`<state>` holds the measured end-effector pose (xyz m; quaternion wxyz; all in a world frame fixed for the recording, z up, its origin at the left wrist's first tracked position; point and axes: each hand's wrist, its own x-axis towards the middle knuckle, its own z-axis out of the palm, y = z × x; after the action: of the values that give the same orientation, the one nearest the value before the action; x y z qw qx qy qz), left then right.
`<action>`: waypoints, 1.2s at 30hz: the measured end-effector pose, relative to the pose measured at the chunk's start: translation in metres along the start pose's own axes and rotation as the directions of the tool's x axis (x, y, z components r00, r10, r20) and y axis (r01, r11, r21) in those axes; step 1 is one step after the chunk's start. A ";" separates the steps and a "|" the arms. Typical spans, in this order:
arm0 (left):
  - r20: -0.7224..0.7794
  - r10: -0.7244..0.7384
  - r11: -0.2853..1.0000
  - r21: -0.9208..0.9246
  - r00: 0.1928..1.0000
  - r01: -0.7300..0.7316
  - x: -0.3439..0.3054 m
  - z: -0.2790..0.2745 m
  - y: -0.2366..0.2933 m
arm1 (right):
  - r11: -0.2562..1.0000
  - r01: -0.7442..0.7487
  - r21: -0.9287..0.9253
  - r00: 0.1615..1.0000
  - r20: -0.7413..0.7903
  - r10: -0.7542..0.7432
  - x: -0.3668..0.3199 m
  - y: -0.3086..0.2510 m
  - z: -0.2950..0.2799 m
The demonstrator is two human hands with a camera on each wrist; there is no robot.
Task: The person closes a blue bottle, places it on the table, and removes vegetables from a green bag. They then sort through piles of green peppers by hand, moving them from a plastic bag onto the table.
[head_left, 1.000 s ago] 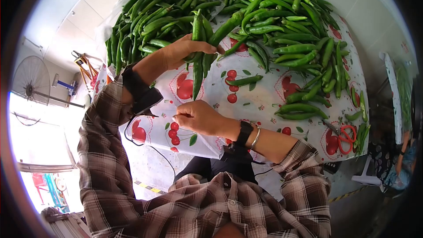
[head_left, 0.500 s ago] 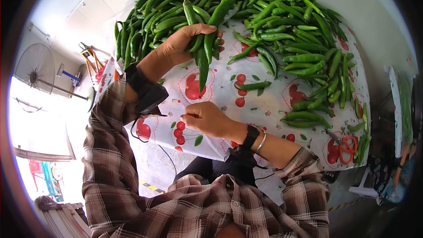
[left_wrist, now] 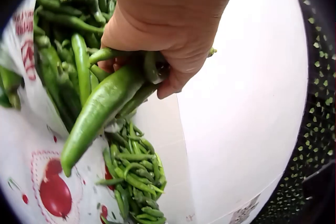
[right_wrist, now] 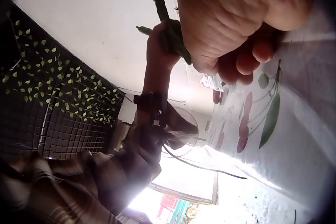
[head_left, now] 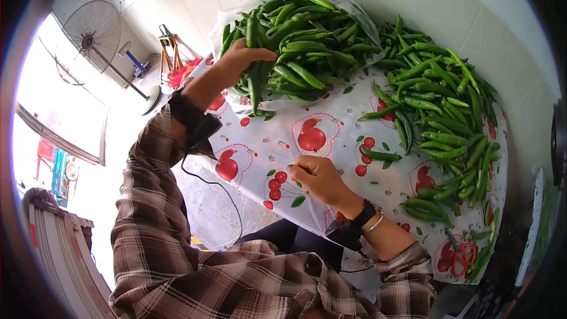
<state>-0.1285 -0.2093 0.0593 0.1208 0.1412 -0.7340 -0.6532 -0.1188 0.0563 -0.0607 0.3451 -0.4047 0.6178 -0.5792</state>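
Observation:
My left hand [head_left: 237,64] grips a bunch of green chili peppers [head_left: 254,85] over the near left side of a filled plastic bag. In the left wrist view, one large pepper [left_wrist: 102,108] points down from under the fingers, with smaller ones beside it. The clear bag [head_left: 369,20] is heaped with green peppers [head_left: 307,41]. Lower down, my right hand [head_left: 322,182] has its fingers curled over the patterned tablecloth [head_left: 271,142], and nothing shows in its grasp. Its curled fingers [right_wrist: 247,64] are partly hidden by the palm in the right wrist view.
A loose pile of green peppers [head_left: 449,106] spreads along the table's right side. One single pepper [head_left: 381,155] lies nearer the middle. Red-handled scissors [head_left: 463,259] rest at the right front corner. A standing fan [head_left: 88,41] is off to the left, and a cable [head_left: 221,186] hangs below the left wrist.
The head view has swung left. My left hand has carried the peppers leftward, from over the tablecloth to the bag's near side. My right hand stays curled over the tablecloth.

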 end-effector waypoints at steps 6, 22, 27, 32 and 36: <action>-0.216 0.084 0.958 0.287 0.973 -0.019 0.040 -0.063 0.002 | 0.999 0.004 0.033 1.000 0.008 -0.004 0.000 0.002 0.000; -0.187 0.373 0.570 0.819 0.909 -0.065 0.059 -0.046 -0.046 | 0.999 0.007 0.033 1.000 -0.011 -0.007 0.000 0.002 0.000; -0.183 0.418 0.588 0.801 0.890 -0.112 0.053 -0.038 -0.047 | 0.999 0.010 0.038 1.000 -0.007 -0.010 0.000 0.003 0.000; -0.143 0.488 0.561 0.807 0.861 -0.184 0.044 -0.034 -0.049 | 0.998 -0.021 0.063 1.000 0.006 0.021 0.000 0.001 -0.001; -0.040 0.548 0.489 0.826 0.835 -0.281 0.036 -0.024 -0.051 | 1.000 -0.007 0.026 1.000 0.004 0.006 -0.001 -0.003 -0.001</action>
<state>-0.1507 -0.2503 0.0110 0.3101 0.0926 -0.9290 -0.1793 -0.1194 0.0580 -0.0580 0.3534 -0.3993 0.6109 -0.5852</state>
